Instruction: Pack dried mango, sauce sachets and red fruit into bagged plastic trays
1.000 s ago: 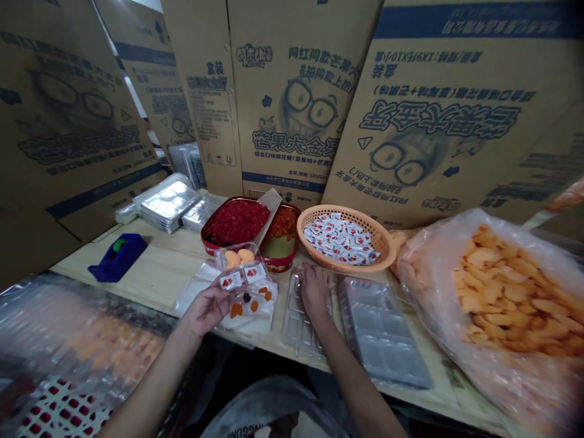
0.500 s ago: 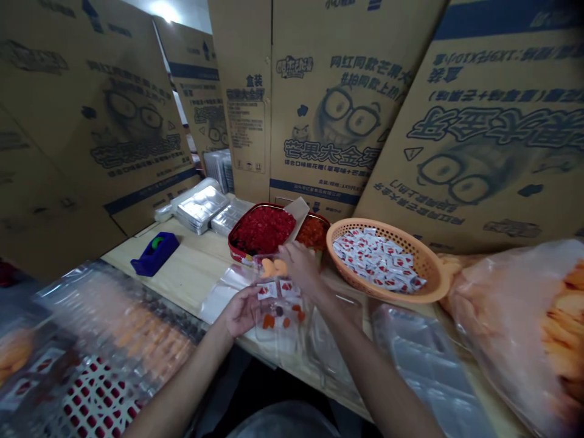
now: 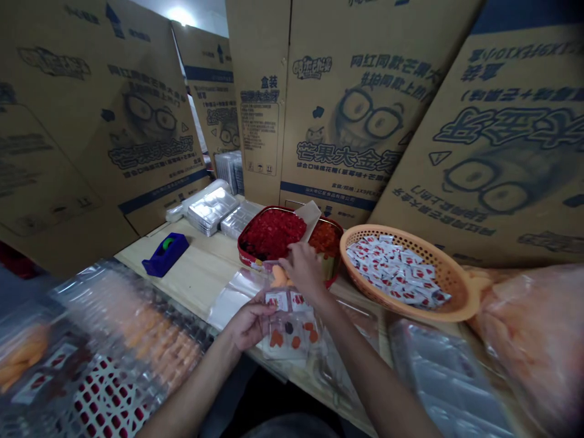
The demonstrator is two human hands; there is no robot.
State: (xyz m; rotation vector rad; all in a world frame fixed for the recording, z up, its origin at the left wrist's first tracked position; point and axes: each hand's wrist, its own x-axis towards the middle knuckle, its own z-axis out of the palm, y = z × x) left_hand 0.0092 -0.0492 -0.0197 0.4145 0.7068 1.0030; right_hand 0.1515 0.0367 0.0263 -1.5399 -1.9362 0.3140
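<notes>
A clear plastic tray [image 3: 292, 331] holding small sachets, orange pieces and a dark piece rests at the table's near edge. My left hand [image 3: 249, 323] grips its left side with curled fingers. My right hand [image 3: 305, 271] rests on the tray's far end, fingers closed over the orange pieces there, just in front of the red tin [image 3: 255, 255]. The tin holds red bits [image 3: 274, 231] and a cardboard divider.
An orange basket [image 3: 451, 304] of white sachets stands to the right, with empty clear trays [image 3: 438, 377] and a bag of orange pieces [image 3: 538, 340] beyond. A blue tape dispenser [image 3: 165, 254] and stacked trays [image 3: 212, 210] lie left. Filled trays [image 3: 104, 340] pile at near left. Cardboard boxes wall the table.
My right hand left the empty tray on the table and came onto the filled tray's far end. The view shifted left.
</notes>
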